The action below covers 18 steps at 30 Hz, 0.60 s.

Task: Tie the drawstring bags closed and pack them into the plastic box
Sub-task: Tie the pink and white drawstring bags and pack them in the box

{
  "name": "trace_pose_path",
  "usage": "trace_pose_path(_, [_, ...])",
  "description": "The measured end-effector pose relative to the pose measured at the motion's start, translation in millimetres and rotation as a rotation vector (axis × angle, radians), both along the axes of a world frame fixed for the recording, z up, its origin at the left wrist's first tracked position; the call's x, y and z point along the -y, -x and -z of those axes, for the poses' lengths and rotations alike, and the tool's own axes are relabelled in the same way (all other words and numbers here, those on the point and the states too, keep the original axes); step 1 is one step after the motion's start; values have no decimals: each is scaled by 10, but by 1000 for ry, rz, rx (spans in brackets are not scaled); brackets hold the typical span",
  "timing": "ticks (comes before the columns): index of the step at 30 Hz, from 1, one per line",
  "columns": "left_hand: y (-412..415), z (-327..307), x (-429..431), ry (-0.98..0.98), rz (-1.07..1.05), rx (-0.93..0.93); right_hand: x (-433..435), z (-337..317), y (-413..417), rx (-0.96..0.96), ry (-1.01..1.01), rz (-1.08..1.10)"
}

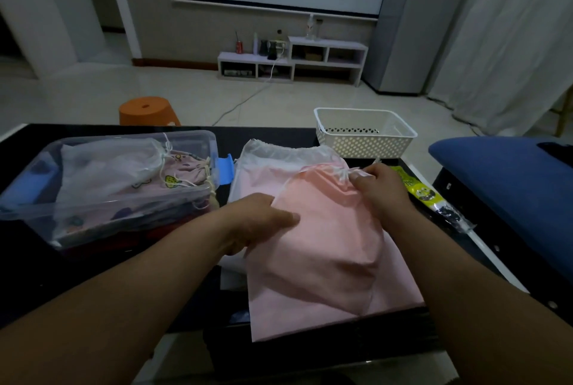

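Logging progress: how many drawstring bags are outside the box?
2: the pink fabric drawstring bag on top, and a white-topped pale pink bag beneath it. Others may lie hidden underneath.

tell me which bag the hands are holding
The plain pink bag, gripped by left hand and right hand; white bag and patterned bag sit in the clear box.

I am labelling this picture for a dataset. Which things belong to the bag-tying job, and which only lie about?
Job: pink bag, its drawstring pinched by the right hand, left hand gripping the bag, white bag beneath, plastic box, packed bags in it.
Lying about: white basket, green packet, orange stool.
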<state>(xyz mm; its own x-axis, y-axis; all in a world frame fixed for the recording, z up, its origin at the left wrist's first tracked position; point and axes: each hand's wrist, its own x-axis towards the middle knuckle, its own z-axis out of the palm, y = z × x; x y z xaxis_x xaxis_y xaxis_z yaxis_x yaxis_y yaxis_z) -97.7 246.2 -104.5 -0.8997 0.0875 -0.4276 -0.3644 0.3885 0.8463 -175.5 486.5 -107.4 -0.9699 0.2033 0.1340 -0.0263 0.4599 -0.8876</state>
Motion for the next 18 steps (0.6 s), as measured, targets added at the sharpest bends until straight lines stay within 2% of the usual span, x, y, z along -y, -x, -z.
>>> trace_pose_path(2, [-60,70,16,202,-61,-114,6,-3,-27,-34,-12,7])
trace_pose_path(3, [-85,126,8,347,-95,-244,10,-10,-41,-50,-31,13])
trace_pose_path(4, [-117,158,-23,514,-84,-455,12,-24,-51,-70,-49,18])
trace_pose_path(6, [-194,186,-126,706,108,-875,20,-32,-64,-115,-75,10])
trace_pose_path(7, [-239,199,-189,719,273,-957,31,-36,-74,-139,-85,2])
trace_pose_path(9, [-280,282,-306,744,566,-815,60,-57,-112,-179,-87,-43])
trace_pose_path(11, [-257,428,-336,843,732,-591,80,-88,-166,-174,-113,-198])
trace_pose_path(12, [-235,460,-316,872,764,-550,83,-102,-202,-151,-145,-327])
trace_pose_path(14, [-166,478,-257,800,740,-550,91,-137,-289,-50,-202,-598])
trace_pose_path(15, [-136,452,-227,696,698,-529,108,-156,-346,18,-232,-705])
trace_pose_path(18, [-101,423,-127,388,563,-419,181,-227,-498,122,-446,-852])
